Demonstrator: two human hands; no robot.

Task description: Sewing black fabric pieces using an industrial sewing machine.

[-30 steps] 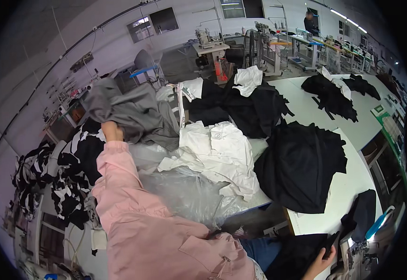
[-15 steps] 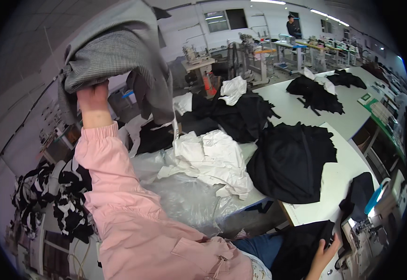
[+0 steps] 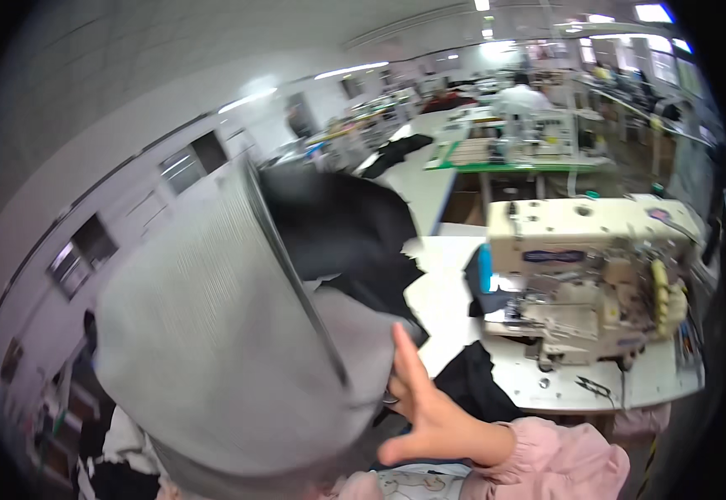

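Note:
A large grey piece of cloth (image 3: 213,317), smeared by motion, hangs before me and fills the left and middle of the view. My right hand (image 3: 438,421), coming out of a pink cuff, is at its right edge. Its fingers are spread, the index finger stretched up along the cloth's border and the thumb well apart. The other fingertips are partly hidden. My left hand does not show; the grey cloth covers that area. Just beyond my right hand, black cloth (image 3: 475,387) lies over the table's edge.
An overlock-type sewing machine (image 3: 588,292) stands on the white table (image 3: 446,275) at right, with thread snips (image 3: 593,387) in front. Blurred black cloth (image 3: 338,221) lies behind the grey piece. A green-edged workstation (image 3: 529,162) is farther back. Cloth scraps (image 3: 121,446) are at lower left.
The view has swung right. The grey cloth, earlier raised by my left hand at upper left, has come down before me. My right hand has left the black cloth and reached the grey one.

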